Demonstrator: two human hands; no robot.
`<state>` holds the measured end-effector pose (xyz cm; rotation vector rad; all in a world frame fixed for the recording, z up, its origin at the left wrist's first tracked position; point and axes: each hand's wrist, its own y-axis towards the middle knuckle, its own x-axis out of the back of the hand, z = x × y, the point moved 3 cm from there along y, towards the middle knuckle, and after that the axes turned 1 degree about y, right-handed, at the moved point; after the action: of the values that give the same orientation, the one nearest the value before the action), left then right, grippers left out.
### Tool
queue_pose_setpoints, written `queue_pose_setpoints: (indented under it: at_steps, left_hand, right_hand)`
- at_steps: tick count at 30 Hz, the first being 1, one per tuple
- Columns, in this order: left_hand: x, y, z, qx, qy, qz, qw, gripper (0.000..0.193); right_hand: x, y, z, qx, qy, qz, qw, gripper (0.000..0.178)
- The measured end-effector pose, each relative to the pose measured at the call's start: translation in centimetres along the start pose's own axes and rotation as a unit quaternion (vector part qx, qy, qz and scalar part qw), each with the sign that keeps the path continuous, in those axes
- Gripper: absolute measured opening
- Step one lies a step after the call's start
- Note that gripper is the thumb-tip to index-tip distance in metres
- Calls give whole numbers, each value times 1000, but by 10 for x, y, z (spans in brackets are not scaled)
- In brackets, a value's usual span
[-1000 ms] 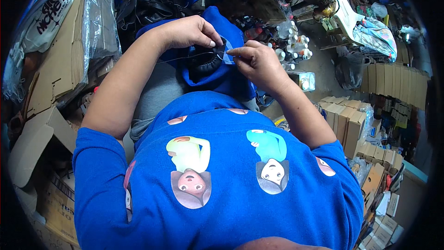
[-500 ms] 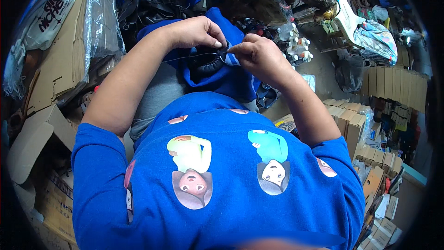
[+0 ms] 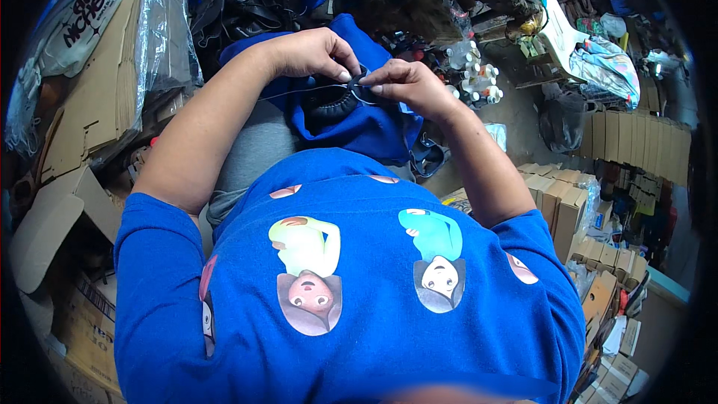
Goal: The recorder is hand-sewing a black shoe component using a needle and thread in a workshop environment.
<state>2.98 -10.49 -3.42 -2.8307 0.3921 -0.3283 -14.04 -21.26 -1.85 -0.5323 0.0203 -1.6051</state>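
Note:
On the blue cloth (image 3: 344,133) over my lap rests a black shoe (image 3: 329,105) with a row of stitches along its edge. My left hand (image 3: 318,54) is closed, thumb and fingers pinching the far edge of the shoe. From the right, my right hand (image 3: 411,88) meets the same spot, its thumb and forefinger pressed together; whatever they pinch is too small to make out. A pale thread (image 3: 293,92) runs leftward from the shoe, and a small loop of it curls below my right fingertips.
White bottles (image 3: 479,82) stand beyond my right hand. Flattened cardboard (image 3: 105,97) and clear plastic lean at the left. Rows of cardboard boxes (image 3: 557,202) line the right side. A dark strappy sandal (image 3: 429,157) lies by the cloth.
My right hand has turned and closed in on the shoe's edge, its forearm shifting slightly left. The thread loop now shows under its fingertips. My left hand has barely moved.

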Motion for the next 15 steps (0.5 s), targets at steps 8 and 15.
queue_pose_setpoints:
  at_steps: [8,15]
  left_hand:
    - [-8,-43,-10,-95,237,-262,931,31]
    - [-52,-86,-10,-46,296,-386,872,27]
  right_hand:
    - [-13,-14,25,49,-148,-105,982,20]
    - [-36,-33,27,129,-328,-180,919,34]
